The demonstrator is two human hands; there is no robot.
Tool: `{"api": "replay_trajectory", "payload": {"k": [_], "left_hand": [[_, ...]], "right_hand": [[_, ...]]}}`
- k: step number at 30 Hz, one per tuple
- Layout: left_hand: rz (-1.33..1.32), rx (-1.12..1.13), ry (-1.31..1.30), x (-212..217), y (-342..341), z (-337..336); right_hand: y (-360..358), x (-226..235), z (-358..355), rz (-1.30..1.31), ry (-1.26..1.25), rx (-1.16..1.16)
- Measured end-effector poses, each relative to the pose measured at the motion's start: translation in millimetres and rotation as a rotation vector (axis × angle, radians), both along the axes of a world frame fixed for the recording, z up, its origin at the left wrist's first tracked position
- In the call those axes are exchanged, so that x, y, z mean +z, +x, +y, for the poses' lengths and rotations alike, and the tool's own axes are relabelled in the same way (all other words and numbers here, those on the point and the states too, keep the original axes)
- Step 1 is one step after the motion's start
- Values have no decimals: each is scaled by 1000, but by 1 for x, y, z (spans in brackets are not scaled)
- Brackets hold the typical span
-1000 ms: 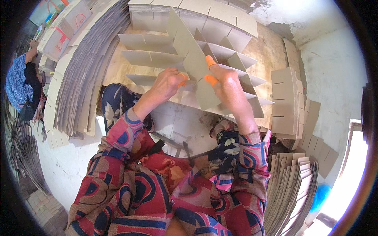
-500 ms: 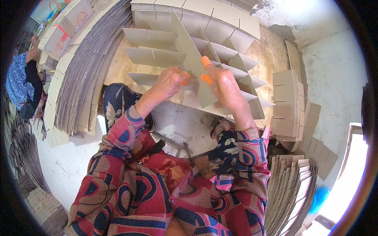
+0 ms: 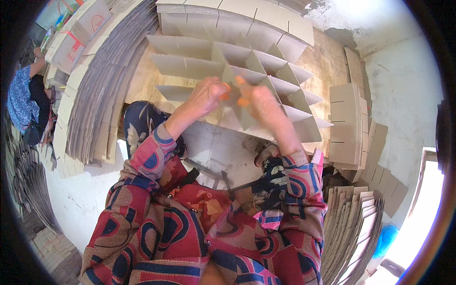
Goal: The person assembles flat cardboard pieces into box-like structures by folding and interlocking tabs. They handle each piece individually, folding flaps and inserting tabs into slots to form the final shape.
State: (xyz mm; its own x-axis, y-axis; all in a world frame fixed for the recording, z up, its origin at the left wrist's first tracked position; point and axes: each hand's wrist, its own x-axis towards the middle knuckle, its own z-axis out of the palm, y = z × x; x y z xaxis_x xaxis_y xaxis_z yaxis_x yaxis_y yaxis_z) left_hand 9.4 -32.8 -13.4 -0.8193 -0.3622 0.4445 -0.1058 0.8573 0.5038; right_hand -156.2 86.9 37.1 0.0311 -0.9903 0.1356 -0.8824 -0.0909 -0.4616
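A grid of grey-brown cardboard divider strips (image 3: 270,62) stands on edge on the wooden tabletop, slotted together into square cells on the right. On the left, several cross strips (image 3: 184,66) stick out from a long middle strip. My left hand (image 3: 205,99), with orange finger covers, is closed at the left face of that middle strip, near its closer end. My right hand (image 3: 265,105), also in orange finger covers and smeared by motion, is at the strip's other side, thumb and forefinger against it. The hands hide part of the joint between the strips.
Stacks of slotted cardboard strips lie along the table's far edge (image 3: 237,13), at the left (image 3: 107,80) and at the right (image 3: 345,123). More strips (image 3: 351,232) stand lower right. A person in blue (image 3: 23,97) sits far left beside cartons (image 3: 78,40).
The long middle strip has sunk lower between the cross strips. My right hand has shifted slightly left and down with it; my left hand has moved only a little.
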Motion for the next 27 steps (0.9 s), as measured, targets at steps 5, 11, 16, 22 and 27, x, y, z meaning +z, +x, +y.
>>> {"api": "replay_trajectory", "payload": {"k": [5,11,16,22,27], "left_hand": [[-20,29,-37,-7,3,0],[-99,-4,-24,11,-2,3],[45,73,-117,27,16,10],[71,116,-154,26,26,8],[54,178,-155,19,31,4]], "right_hand": [[20,-19,3,201,172,-93],[0,-15,18,76,-3,-9],[-72,3,43,-66,-330,-292],[-225,-22,182,713,-259,-1018],[-234,-30,229,726,243,-1422]]}}
